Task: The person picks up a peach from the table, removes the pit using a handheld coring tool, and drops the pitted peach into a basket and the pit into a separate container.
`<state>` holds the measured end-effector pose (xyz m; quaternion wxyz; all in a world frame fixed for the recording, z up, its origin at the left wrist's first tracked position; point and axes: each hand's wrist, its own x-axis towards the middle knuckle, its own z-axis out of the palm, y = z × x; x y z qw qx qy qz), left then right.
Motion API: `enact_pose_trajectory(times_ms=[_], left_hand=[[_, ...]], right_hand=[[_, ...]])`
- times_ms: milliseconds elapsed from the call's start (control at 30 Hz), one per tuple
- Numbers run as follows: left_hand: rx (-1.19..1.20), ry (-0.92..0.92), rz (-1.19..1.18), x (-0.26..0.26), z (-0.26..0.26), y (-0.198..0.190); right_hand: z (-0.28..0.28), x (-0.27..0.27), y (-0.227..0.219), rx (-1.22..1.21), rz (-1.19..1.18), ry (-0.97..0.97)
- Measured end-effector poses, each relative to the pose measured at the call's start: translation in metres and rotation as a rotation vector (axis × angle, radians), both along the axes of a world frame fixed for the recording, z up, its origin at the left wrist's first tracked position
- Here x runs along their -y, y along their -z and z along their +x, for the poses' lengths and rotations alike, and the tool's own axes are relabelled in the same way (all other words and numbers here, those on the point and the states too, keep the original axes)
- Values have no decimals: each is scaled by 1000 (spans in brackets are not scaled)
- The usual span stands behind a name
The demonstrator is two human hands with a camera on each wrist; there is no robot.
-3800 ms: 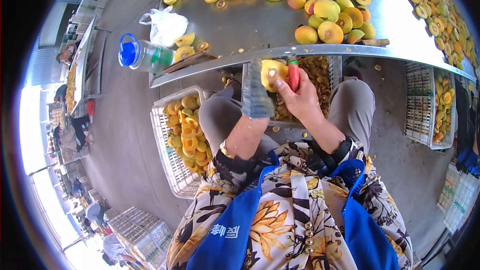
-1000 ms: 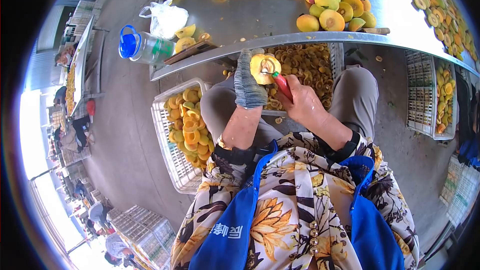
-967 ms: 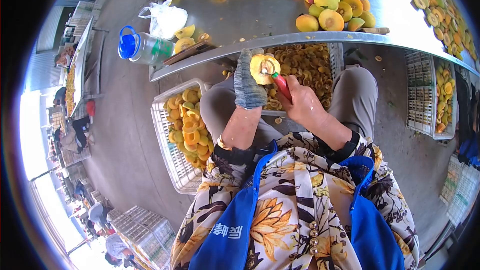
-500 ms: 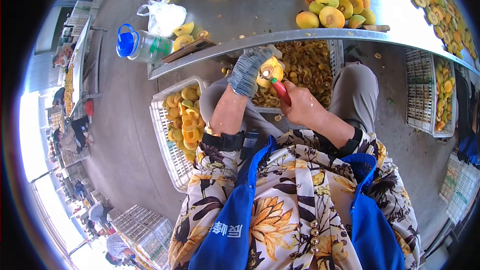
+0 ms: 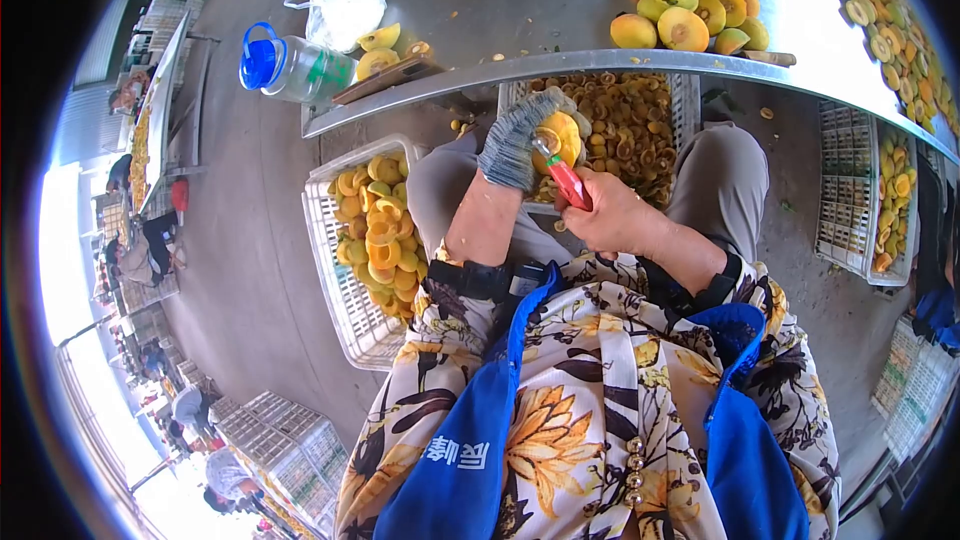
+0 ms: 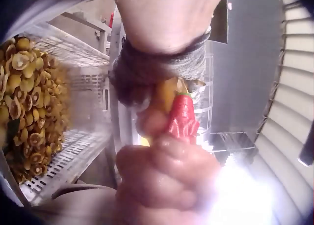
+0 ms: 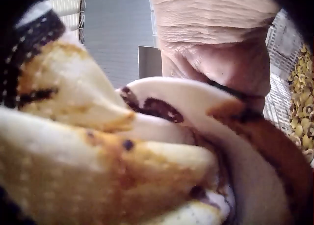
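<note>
In the head view my left hand (image 5: pixel 510 148), in a grey knit glove, grips a yellow peach half (image 5: pixel 563 135) above a crate. My bare right hand (image 5: pixel 622 217) curls round the red handle of a pitting tool (image 5: pixel 568 182), whose metal end lies against the fruit near the glove. From the left wrist, the red pitting tool (image 6: pixel 184 116) points up to the fruit, with the right fingers (image 6: pixel 167 178) wrapped below it; the glove covers much of the fruit. On the right wrist view, a patterned sleeve (image 7: pixel 122 161) hides most of the right hand.
A metal table (image 5: pixel 480 25) ahead bears peach halves (image 5: pixel 683 30), a plastic bag (image 5: pixel 340 10) and a blue-capped bottle (image 5: pixel 300 70). Beneath its edge a crate (image 5: pixel 686 115) holds small cut pieces. Another crate (image 5: pixel 330 260) of halves stands left, beside my knee.
The tool's metal end was set round the pit in the cut face a second ago. Since then my left hand has tilted the fruit, and that face has turned away. My right hand keeps its grip.
</note>
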<state>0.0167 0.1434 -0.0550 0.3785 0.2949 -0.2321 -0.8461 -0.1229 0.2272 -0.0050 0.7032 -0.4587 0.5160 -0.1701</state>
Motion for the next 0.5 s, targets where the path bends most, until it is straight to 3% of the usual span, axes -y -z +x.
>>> enact_pose_trajectory(times_ms=[67, 167, 233, 267, 333, 400, 433, 500], left_hand=[[10, 36, 36, 0, 1, -1], [-39, -59, -8, -4, -4, -4], [-3, -130, 2, -6, -9, 0], [34, -194, 9, -6, -12, 1], [74, -262, 12, -5, -18, 3], [196, -418, 102, -4, -23, 3], [37, -445, 201, -4, -20, 2], [70, -502, 257, 9, -8, 8]], right_hand=[[0, 0, -3, -1, -10, -13], [-3, 3, -5, 213, 162, 23], [-6, 5, -4, 450, 444, 86], [-7, 6, -1, 449, 442, 81], [-7, 5, 11, 754, 553, 169], [-9, 3, 16, 825, 530, 166], [-8, 0, 17, 893, 510, 170], [-12, -2, 4, 910, 441, 57]])
